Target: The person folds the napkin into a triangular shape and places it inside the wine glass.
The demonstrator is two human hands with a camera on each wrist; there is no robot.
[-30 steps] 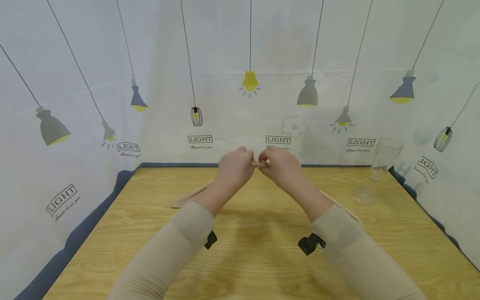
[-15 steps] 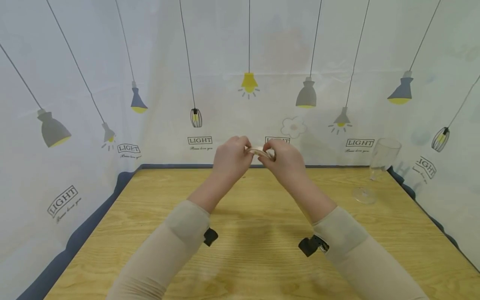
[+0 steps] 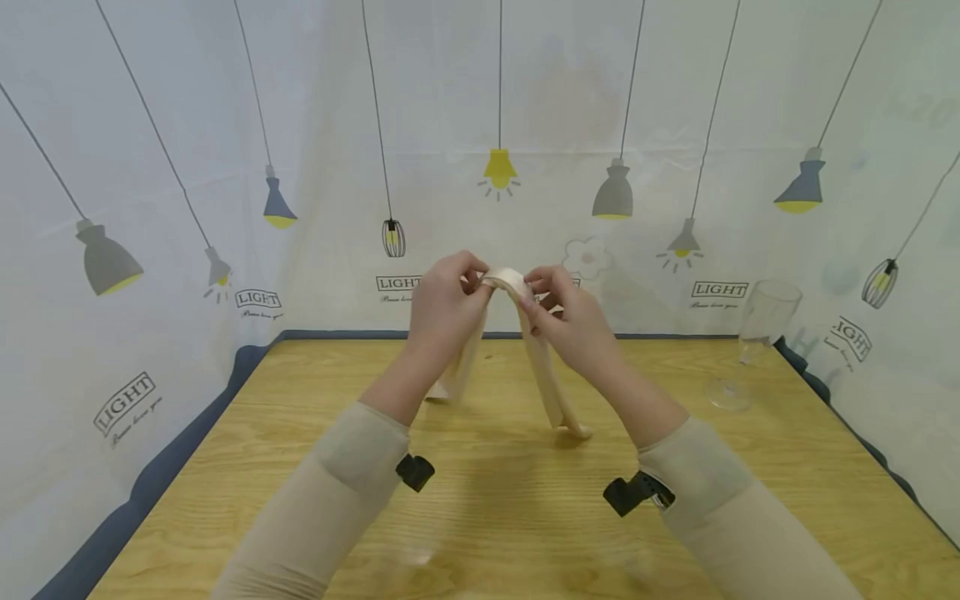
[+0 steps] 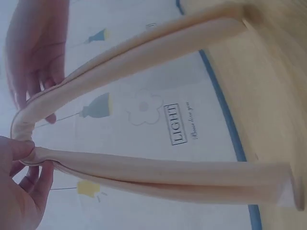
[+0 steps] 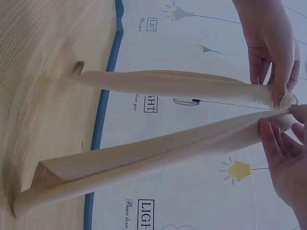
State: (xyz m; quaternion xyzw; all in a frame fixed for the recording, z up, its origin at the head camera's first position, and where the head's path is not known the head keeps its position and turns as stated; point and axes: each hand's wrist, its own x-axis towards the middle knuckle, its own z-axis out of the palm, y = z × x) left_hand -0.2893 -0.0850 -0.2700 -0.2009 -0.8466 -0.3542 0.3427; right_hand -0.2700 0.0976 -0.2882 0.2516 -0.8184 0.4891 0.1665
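A beige cloth (image 3: 546, 375), folded into a long narrow strip, hangs bent in an arch above the wooden table. My left hand (image 3: 442, 304) pinches it just left of the bend, thumb against fingers. On the other side of the bend, my right hand (image 3: 573, 321) pinches the cloth too. The two halves slope down and apart, and their lower ends reach the tabletop. Layered lengthwise folds show along the cloth (image 4: 144, 167) in the left wrist view. In the right wrist view, one lower end of the cloth (image 5: 96, 167) gapes a little.
A clear stemmed glass (image 3: 774, 310) stands upright at the back right of the wooden table (image 3: 300, 467). Behind and at both sides hangs a pale curtain (image 3: 450, 100) printed with lamps, its blue hem along the table's edge. Small black devices (image 3: 415, 472) sit at both wrists.
Both hands have risen and moved slightly apart, lifting the cloth's middle. Its ends, earlier spread to the sides or hidden behind the arms, now hang below in an arch.
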